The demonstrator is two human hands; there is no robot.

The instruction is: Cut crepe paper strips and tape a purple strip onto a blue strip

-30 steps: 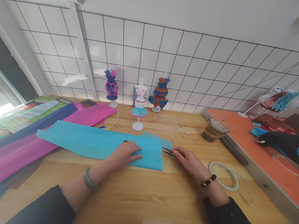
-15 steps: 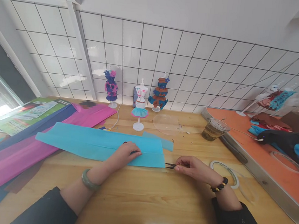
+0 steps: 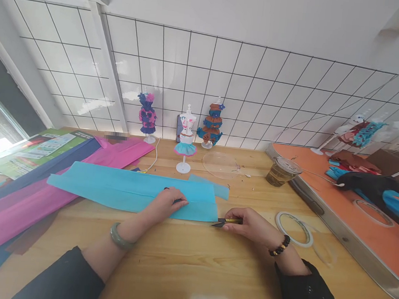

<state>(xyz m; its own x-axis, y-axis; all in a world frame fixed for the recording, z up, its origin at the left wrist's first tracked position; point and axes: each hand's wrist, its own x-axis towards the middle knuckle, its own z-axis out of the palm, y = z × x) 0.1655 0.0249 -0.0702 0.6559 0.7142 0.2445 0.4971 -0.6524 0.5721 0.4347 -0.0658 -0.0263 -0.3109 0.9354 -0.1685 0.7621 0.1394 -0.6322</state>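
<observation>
A long light-blue sheet [image 3: 122,184], like crepe paper or thin fabric, lies across the wooden table with a crease along its length. My left hand [image 3: 171,202] presses on its right part, fingers closed together against the surface; what lies under the fingers is hidden. At the sheet's lower right corner, my right hand [image 3: 243,223] grips a pair of small thread snips [image 3: 220,222] with dark blades and a yellow handle. The blades point left, close to the sheet's edge; whether they touch it I cannot tell. Behind the sheet lies a smaller blue piece [image 3: 221,191].
Pink sheets [image 3: 27,208] and a green printed packet [image 3: 44,151] lie at the left. Small dressed mannequins [image 3: 185,141] stand along the tiled wall. A tape roll [image 3: 294,230] lies right of my right hand, near a lidded cup [image 3: 282,171] and an orange board [image 3: 364,231].
My right hand has moved slightly left with the thread snips, whose blades now look closer together and tilt down by the sheet's corner. My left hand stays on the sheet.
</observation>
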